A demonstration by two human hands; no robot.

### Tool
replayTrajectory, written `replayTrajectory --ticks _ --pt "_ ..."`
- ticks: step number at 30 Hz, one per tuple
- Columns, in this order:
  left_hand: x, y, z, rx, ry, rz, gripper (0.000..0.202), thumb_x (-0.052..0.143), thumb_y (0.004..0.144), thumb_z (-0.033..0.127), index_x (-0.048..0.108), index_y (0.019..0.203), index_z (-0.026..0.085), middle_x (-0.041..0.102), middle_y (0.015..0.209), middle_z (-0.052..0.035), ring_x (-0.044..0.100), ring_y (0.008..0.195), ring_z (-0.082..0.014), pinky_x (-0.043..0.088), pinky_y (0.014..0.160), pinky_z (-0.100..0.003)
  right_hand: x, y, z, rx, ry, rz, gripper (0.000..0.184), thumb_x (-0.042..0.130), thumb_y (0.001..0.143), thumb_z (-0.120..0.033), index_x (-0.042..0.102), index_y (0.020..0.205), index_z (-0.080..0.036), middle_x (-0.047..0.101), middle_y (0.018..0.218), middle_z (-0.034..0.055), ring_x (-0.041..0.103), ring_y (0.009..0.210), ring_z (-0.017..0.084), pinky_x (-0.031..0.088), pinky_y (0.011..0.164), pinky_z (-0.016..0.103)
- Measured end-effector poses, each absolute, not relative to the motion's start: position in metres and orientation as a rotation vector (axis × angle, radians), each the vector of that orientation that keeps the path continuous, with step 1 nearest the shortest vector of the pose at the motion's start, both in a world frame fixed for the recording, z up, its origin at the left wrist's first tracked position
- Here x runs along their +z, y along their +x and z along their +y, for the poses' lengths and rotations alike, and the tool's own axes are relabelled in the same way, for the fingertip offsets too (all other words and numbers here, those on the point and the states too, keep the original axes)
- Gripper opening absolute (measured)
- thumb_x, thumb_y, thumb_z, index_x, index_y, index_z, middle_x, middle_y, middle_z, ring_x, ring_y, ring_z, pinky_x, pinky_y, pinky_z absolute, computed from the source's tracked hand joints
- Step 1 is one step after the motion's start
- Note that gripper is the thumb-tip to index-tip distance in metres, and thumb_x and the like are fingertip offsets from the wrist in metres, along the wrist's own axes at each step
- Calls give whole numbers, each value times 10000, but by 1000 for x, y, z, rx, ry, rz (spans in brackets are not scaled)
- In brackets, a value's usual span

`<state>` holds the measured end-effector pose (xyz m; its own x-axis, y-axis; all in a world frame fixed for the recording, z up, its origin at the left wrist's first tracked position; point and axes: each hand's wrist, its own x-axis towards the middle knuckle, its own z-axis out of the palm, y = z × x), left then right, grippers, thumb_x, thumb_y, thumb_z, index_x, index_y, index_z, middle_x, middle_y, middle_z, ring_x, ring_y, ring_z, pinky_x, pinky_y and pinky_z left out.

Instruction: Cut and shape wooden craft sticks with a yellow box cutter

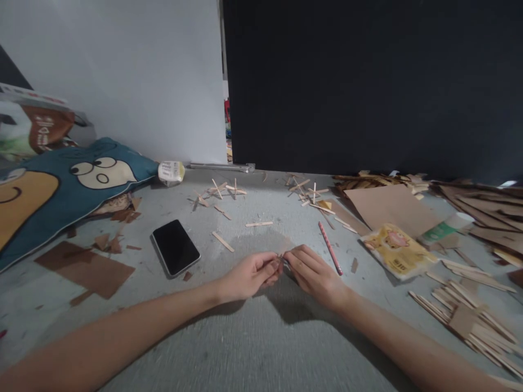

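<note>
My left hand point(252, 274) and my right hand point(314, 272) meet fingertip to fingertip low over the grey floor. Both pinch one small thin object point(283, 260) between them; it is too small and blurred to name. A piece of brown cardboard point(261, 239) lies on the floor right behind the hands. A pink pencil point(330, 247) lies just right of my right hand. A black phone point(175, 247) lies face up to the left of my left hand.
Loose wooden craft sticks point(223, 241) are scattered behind the hands, with a pile point(469, 321) at right. A yellow packet point(394, 250), cardboard sheets point(392, 207), a teal cartoon cushion point(61, 190), a white bottle point(171, 172) and brown scraps point(85, 269) lie around. A black panel point(368, 81) stands behind.
</note>
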<state>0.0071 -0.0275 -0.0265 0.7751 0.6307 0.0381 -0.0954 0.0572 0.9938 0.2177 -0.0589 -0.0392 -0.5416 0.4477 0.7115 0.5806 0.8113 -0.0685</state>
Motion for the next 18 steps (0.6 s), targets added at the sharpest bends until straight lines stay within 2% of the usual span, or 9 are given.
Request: replayTrajectory --ticks 5,13,18 --pt "-22 6 -29 622 1405 445 451 552 993 608 503 841 187 413 656 62 369 592 -101 308 601 -265 -39 219 -58 -157 -746 -2192 392 448 1025 -52 538 1391 -158 677 983 109 599 876 234 580 753 372" --pt "-31 6 -29 602 1451 492 487 552 974 655 514 859 183 446 717 41 402 623 -107 320 595 -261 -40 218 -60 -193 -736 -2216 404 433 1020 -47 541 1393 -158 685 956 108 615 849 240 580 738 387" --pt "-26 6 -29 622 1429 464 458 544 995 620 505 850 186 440 674 52 405 606 -102 342 614 -258 -38 218 -59 -177 -731 -2194 411 452 1019 -53 531 1410 -153 693 994 120 626 889 244 591 761 388"
